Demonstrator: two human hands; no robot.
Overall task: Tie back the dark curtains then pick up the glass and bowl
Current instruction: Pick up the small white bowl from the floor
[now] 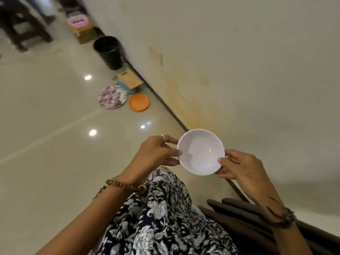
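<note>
One white bowl (201,152) is held in the air between the two hands: the left hand (156,155) pinches its left rim and the right hand (239,166) pinches its right rim. On the floor (46,116) by the wall stand one black bin (108,51), one flowered plate (112,97) and one orange lid (139,102).

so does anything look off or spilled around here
Nothing spilled: the white bowl, held level by the left hand and right hand, looks empty. The oddities are yellowish stains on the wall above the skirting, and a patterned plate and orange lid lying on the floor.
</note>
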